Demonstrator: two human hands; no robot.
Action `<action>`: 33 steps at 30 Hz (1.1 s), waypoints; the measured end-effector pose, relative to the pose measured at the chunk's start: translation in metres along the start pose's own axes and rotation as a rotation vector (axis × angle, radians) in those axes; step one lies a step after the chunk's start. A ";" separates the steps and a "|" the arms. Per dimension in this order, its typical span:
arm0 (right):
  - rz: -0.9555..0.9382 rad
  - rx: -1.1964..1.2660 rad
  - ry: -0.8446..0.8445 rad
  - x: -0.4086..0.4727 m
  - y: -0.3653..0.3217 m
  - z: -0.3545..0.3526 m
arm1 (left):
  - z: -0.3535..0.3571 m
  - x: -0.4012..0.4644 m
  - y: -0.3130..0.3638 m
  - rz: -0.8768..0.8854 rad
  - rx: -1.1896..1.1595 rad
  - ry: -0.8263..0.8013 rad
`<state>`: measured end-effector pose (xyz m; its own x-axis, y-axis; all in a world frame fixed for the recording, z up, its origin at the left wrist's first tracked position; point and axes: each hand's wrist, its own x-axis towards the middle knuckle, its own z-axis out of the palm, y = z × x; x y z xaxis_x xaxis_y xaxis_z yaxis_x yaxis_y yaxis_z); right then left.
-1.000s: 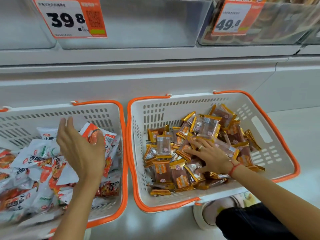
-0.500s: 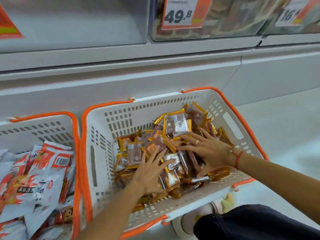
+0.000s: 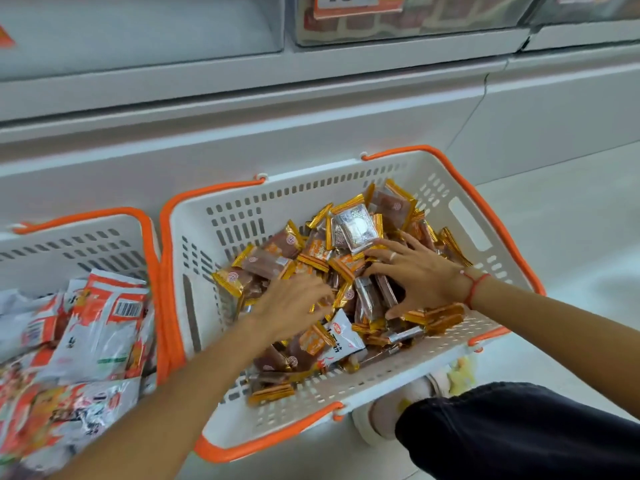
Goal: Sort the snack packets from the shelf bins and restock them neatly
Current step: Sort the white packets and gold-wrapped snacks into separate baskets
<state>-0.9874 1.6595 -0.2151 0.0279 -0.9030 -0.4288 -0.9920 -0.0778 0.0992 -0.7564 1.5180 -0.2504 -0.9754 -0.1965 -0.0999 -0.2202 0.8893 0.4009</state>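
White perforated plastic with an orange rim makes up the right-hand basket (image 3: 221,233), our landmark, and inside it we are working a loose heap of gold-edged brown packets (image 3: 277,258). Left of that basket, touching rim to rim, sits a second basket (image 3: 69,237) full of larger white-and-orange packets (image 3: 104,323), cut off by the frame edge. We judge the small packets light, crinkly and slippery against one another, so a scoop would spill them; pinching one by its flat crimped gold end, or gathering a few flat under a palm, looks safer. Near the basket's front wall one stray white packet (image 3: 341,336) lies among the brown ones and probably belongs in the neighbouring basket; its free corner is the place to take it. Our right hand (image 3: 419,278) lies on the heap toward the basket's right wall, fingers spread wide and flat, gripping nothing we can see. Our left hand (image 3: 294,303) is at the middle of the heap, blurred by motion; its fingers seem loosely bent among the packets, but we cannot tell whether they pinch one. How deep the heap goes is hidden, and the price tag (image 3: 356,3) on the shelf above the basket is cropped and unreadable.
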 end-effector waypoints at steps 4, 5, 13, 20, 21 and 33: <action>0.043 0.026 -0.011 -0.003 -0.010 0.000 | 0.040 0.009 0.028 -0.200 0.098 -0.298; 0.051 0.019 -0.015 -0.003 -0.015 0.002 | 0.039 0.009 0.028 -0.230 0.117 -0.261; 0.115 -0.019 0.006 0.001 -0.035 0.016 | -0.016 -0.001 0.008 -0.359 0.294 -0.082; 0.101 0.065 0.010 -0.008 -0.004 0.009 | 0.036 0.013 0.049 -0.267 0.135 -0.415; 0.118 0.063 0.018 -0.008 -0.006 0.015 | 0.040 0.013 0.049 -0.285 0.127 -0.378; 0.219 0.071 -0.020 0.002 -0.024 0.022 | -0.053 -0.066 0.019 -0.449 -0.615 0.384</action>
<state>-0.9666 1.6687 -0.2384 -0.1908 -0.8864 -0.4217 -0.9803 0.1500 0.1284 -0.6970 1.5264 -0.1879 -0.7057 -0.7019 -0.0963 -0.4449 0.3332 0.8313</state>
